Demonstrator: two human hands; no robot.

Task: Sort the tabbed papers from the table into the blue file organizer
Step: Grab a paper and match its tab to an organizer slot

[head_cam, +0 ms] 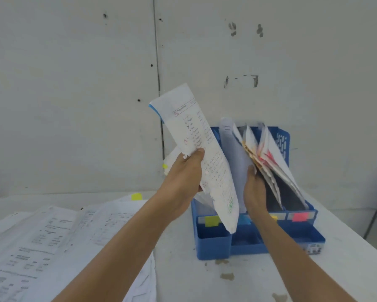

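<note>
The sheet in play is a single printed page, so it should prove very light and floppy; it bows along its length and carries a blue tab on its top edge; it would likely crease if squeezed, and a hold at mid-length on one long edge looks the sensible place to steady it.

The left hand has it just there, thumb and fingers pinched on the edge; the page runs from 11 o'clock above the hand to 5 o'clock below, its lower corner hanging over the front of the blue file organizer.

The right hand, at 3 o'clock of the left, lies against the filed papers and keeps them tipped toward 1 o'clock; its fingers are hidden among the sheets, so whether it grips or merely pushes cannot be told.

More loose papers lie on the table at 8 o'clock of the organizer.
</note>
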